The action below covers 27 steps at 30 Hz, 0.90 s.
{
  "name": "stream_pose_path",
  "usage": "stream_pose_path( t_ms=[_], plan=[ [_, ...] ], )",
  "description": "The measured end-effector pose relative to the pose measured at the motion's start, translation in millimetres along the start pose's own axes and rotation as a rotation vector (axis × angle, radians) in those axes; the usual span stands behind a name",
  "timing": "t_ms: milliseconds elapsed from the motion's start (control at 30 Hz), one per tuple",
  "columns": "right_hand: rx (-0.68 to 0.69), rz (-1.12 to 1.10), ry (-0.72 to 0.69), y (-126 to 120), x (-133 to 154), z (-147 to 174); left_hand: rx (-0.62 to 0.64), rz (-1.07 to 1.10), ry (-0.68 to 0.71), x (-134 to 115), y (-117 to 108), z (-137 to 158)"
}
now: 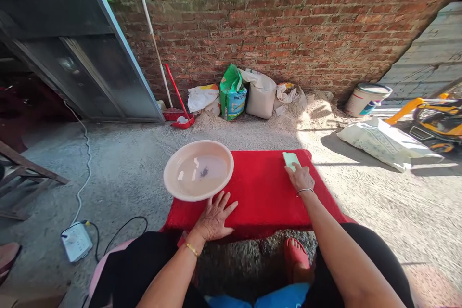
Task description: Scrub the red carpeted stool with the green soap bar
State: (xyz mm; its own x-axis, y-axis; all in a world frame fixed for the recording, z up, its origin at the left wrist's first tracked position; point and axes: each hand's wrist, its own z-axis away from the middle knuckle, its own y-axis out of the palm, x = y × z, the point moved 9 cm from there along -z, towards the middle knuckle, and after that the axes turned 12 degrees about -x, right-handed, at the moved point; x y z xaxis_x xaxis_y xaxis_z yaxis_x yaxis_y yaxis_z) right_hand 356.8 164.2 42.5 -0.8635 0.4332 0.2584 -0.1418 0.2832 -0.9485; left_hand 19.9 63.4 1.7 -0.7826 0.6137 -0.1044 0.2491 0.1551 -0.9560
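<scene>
Fingers spread, your left hand (214,219) rests on the red cloth (260,192) beside a basin (169,173); your right hand (301,178) grips a green pad (290,158), best kept flat.

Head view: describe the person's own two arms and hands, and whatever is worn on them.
Both forearms are bare, with no sleeves in sight, and neither hand wears a glove. The left hand has a gold-coloured bracelet at its wrist; the right hand has a thin, silvery band at its wrist.
</scene>
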Motion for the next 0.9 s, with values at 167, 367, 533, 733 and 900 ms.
stream_pose_path(
  t_ms=[167, 367, 533, 733, 900],
  plan=[
    [0.061, -0.047, -0.364, 18, 104, 33, 0.020, 0.011, -0.009, 2, 4, 1],
    [0.055, -0.006, -0.632, 34, 181, 60, 0.042, 0.011, -0.007, 1, 5, 2],
    [0.086, 0.111, -0.478, 32, 119, 11, 0.033, 0.010, -0.008, -1, 5, 1],
    [0.106, 0.160, 0.019, -9, -31, -53, 0.013, 0.005, -0.003, -1, 5, 1],
    [0.061, 0.056, -0.014, -22, -82, -35, -0.020, -0.005, 0.011, -2, 2, 1]
  ],
)
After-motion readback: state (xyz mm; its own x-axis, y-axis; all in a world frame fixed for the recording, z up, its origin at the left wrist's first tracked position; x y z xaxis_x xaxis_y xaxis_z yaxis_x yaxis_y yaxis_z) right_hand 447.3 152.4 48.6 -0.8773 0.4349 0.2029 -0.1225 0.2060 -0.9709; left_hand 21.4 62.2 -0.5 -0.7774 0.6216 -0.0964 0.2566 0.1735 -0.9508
